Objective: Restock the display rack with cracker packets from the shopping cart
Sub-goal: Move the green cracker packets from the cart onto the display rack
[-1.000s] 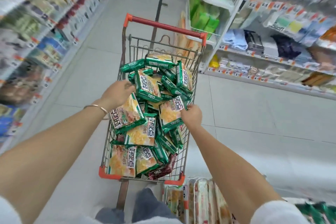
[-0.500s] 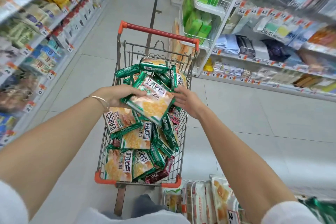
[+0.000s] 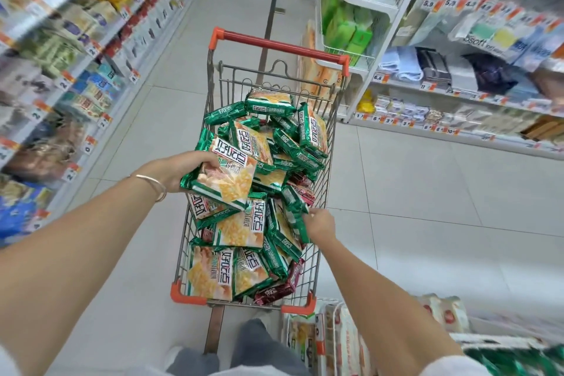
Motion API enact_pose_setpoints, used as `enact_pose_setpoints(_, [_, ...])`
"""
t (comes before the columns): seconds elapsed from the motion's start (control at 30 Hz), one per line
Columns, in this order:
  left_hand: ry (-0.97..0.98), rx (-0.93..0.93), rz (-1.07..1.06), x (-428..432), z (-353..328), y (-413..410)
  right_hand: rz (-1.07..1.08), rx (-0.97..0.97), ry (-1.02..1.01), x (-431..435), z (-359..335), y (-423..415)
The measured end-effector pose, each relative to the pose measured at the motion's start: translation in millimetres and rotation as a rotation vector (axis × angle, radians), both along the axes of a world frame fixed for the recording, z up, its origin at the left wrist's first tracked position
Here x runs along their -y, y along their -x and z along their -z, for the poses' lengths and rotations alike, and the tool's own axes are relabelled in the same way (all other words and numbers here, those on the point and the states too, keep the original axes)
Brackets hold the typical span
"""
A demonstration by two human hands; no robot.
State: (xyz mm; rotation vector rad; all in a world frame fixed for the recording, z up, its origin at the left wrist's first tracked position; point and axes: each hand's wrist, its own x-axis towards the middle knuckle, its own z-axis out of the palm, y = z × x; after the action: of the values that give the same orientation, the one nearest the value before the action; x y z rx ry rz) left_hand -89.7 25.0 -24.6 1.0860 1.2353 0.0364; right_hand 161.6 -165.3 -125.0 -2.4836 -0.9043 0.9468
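A wire shopping cart (image 3: 331, 174) with a red handle stands in the aisle, heaped with green cracker packets. My left hand (image 3: 180, 168) grips a stack of green packets (image 3: 227, 175) lifted above the cart's left side. My right hand (image 3: 319, 224) reaches into the cart's right side and pinches the edge of another green packet (image 3: 294, 217) lying in the pile. A few dark red packets (image 3: 274, 293) lie at the near right corner of the cart. The display rack (image 3: 335, 342) with upright packets shows at the bottom right, beside my right forearm.
Stocked shelves (image 3: 61, 76) line the left of the aisle. On the right stand a white wire rack with green packs (image 3: 351, 21) and shelves of tissue and cloths (image 3: 457, 70). Pale tiled floor (image 3: 427, 207) lies open right of the cart. My legs (image 3: 256, 345) stand behind the cart.
My left hand has kept its lifted packets, now held lower at the cart's left. My right hand let go of them, moved nearer along the cart's right side and took hold of another packet.
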Motion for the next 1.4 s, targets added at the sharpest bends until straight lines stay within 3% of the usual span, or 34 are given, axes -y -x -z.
enact_pose_setpoints(0.13, [0.017,0.019,-0.026,-2.3,-4.6,-1.5,0.009,0.019,-0.126,-7.5,-20.2,-28.5])
enact_pose_setpoints(0.3, [0.034,0.056,-0.022,0.8,-14.4,-9.5,-0.01,0.022,-0.267,-28.7,-95.0,-41.3])
enact_pose_setpoints(0.5, [0.083,0.181,-0.075,8.7,-20.7,-35.4,-0.065,0.008,-0.429,-70.0,-171.9,1.2])
enact_pose_setpoints(0.63, [0.117,0.279,-0.168,12.2,-16.3,-50.9,-0.153,0.093,-0.481,-83.2,-172.6,42.6])
enact_pose_setpoints(0.83, [0.134,0.279,-0.264,11.2,-4.7,-45.7,-0.184,0.007,-0.54,-76.4,-148.8,30.9])
enact_pose_setpoints(0.93, [0.117,0.264,-0.293,19.1,-12.1,-46.1,-0.157,0.053,-0.399,-72.3,-140.5,16.4])
enact_pose_setpoints(1.1, [0.123,0.266,-0.262,12.9,1.5,-48.8,-0.154,-0.435,-0.32,-62.9,-134.4,-9.3])
enact_pose_setpoints(1.4, [0.15,0.33,-0.272,13.0,-6.7,-48.0,0.077,-0.731,-0.209,-54.6,-133.9,-27.7])
